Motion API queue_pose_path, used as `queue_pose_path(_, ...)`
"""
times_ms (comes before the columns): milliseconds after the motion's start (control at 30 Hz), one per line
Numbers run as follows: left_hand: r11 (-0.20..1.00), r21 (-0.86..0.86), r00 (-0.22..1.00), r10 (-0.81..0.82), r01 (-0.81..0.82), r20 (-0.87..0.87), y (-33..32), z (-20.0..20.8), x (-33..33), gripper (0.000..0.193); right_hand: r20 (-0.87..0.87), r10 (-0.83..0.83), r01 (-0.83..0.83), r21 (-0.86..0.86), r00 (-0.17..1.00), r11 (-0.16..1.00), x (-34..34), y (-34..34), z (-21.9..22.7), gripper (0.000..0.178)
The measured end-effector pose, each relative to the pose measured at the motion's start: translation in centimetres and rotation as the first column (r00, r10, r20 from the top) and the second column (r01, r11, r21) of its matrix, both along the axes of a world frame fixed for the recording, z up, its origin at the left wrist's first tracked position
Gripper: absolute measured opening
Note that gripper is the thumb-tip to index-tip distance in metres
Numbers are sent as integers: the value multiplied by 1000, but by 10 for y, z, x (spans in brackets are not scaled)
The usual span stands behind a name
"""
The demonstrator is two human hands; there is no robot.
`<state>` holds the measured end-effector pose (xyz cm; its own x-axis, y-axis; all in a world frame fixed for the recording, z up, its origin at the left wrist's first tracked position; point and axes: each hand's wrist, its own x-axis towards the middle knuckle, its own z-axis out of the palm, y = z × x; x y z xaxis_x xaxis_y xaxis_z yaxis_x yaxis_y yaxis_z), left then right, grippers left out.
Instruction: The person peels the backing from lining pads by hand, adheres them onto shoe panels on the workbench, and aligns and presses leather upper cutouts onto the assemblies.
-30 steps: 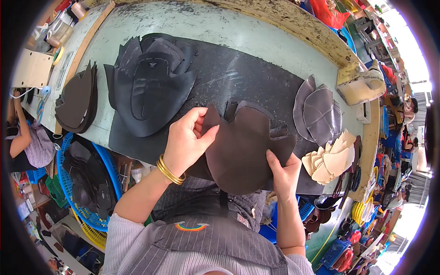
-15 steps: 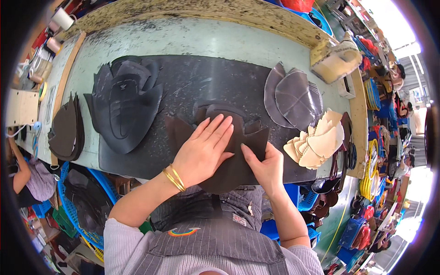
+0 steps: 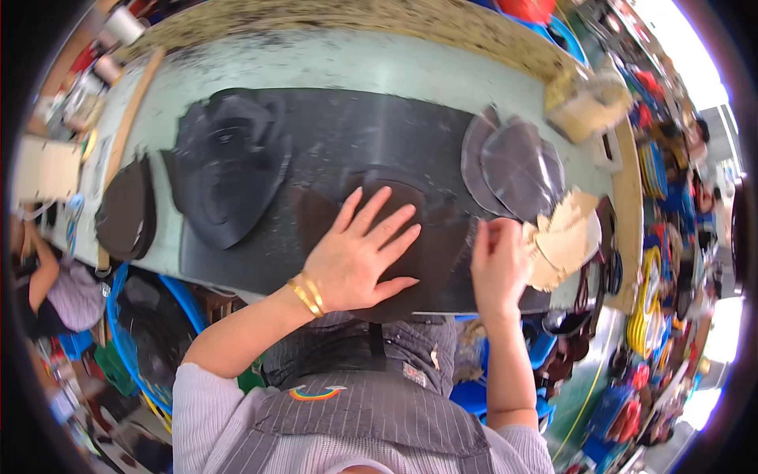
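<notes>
My left hand point(image 3: 359, 257) lies flat with its fingers spread on a dark brown shoe-upper piece point(image 3: 438, 253) at the near middle of a black mat. To its right, my right hand point(image 3: 502, 261) is raised with the fingers curled together; whatever they hold, if anything, I cannot make out. Just beside that hand sits a pile of beige pieces with zigzag edges point(image 3: 570, 251). Behind it are rounded dark grey pieces point(image 3: 517, 166). A stack of black upper pieces point(image 3: 229, 178) rests on the left of the mat.
The black mat point(image 3: 339, 126) covers much of a pale green table point(image 3: 316, 63) with a wooden back rail point(image 3: 339, 17). Dark brown pieces point(image 3: 129, 209) lie at the far left. A yellowish container point(image 3: 588, 107) stands at the back right. A blue basket point(image 3: 118, 347) is below left.
My right hand has let go of the brown piece's right side and moved right to the beige pile, its fingers now curled. My left hand stays on the piece, fingers more spread.
</notes>
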<state>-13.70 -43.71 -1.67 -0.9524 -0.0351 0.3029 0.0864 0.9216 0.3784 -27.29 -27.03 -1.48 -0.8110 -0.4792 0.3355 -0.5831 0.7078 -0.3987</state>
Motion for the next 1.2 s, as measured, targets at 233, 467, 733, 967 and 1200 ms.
queue_pose_path(233, -138, 957, 746, 601, -256, 286, 12, 11, 57, 74, 61, 736, -724, 251, 674, 643, 48, -67, 15, 71)
queue_pose_path(467, 478, 745, 725, 689, -465, 11, -5, -10, 45, 35, 92, 714, -714, -39, 694, 699, 42, -61, 0, 59)
queue_pose_path(733, 171, 982, 347, 928, -78, -134, -174, 69, 229, 25, 169, 406, -322, -374, 898, 870, 20, -19, 11, 21)
queue_pose_path(967, -358, -314, -169, 851, -880, -498, -248, -17, 299, 47, 126, 600, -574, -193, 790, 796, 43, -31, 2, 17)
queue_pose_path(1200, 890, -210, 912, 408, -405, -31, -125, -5, 146, 51, 89, 671, -657, -143, 736, 740, 54, -53, 16, 18)
